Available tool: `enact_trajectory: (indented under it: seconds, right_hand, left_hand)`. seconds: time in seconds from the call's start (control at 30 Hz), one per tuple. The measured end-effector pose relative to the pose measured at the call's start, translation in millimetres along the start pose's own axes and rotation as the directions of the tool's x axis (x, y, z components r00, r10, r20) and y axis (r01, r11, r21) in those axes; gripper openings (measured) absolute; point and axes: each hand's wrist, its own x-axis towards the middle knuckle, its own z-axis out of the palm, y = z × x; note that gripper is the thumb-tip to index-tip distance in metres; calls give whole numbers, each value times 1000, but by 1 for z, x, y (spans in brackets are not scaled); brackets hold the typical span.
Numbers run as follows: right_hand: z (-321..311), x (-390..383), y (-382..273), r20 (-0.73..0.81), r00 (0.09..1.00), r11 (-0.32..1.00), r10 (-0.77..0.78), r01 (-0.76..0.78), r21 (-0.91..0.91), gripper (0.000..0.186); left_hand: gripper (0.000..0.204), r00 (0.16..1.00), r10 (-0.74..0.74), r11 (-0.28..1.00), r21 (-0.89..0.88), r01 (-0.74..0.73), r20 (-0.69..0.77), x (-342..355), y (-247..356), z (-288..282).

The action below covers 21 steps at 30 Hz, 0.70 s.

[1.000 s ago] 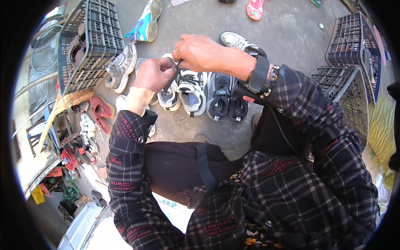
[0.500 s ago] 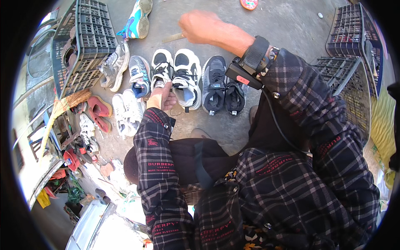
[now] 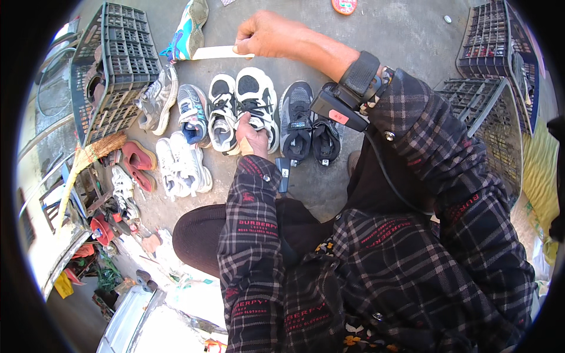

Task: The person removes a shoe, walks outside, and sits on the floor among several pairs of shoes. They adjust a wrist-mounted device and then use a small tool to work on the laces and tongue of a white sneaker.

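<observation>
My left hand [image 3: 252,138] is closed on the opening of a black-and-white sneaker [image 3: 255,88], its fingers partly hidden by the shoe. The matching sneaker [image 3: 222,112] stands just left of it. Beyond the pair, my right hand [image 3: 259,36] pinches one end of a flat, whitish strip [image 3: 218,53]. The strip's far end reaches the blue-and-white shoe [image 3: 191,32] lying on its side; I cannot tell whether they touch. To the right stands a pair of dark grey sneakers [image 3: 295,109], the right one partly covered by the device on my right wrist.
White sneakers [image 3: 187,167], a grey-blue shoe [image 3: 192,112], a grey sneaker [image 3: 158,103] and red shoes [image 3: 140,159] stand at left. Dark plastic crates rise at left [image 3: 126,44] and right [image 3: 485,47]. A broom [image 3: 97,150] lies by the left crate. A round pink lid [image 3: 344,6] lies at the far side.
My left hand has shifted from the left black-and-white sneaker to the right one. My right hand has moved slightly left, and the strip now shows its broad pale side.
</observation>
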Motion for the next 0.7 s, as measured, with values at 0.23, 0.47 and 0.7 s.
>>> enact_trajectory:
  seconds: [0.23,0.47,0.7]
  right_hand:
    - [-8,-5,-28,23,996,816,82,-81,572,20]
    - [-33,-51,-47,267,964,723,-12,-176,668,23]
    - [-6,-69,-73,349,934,704,75,-297,645,28]
  left_hand:
    - [20,960,253,961,-143,-235,120,-114,84,65]
    - [28,880,462,881,-166,-443,109,-177,109,65]
    - [38,804,574,816,-180,-549,155,-181,115,58]
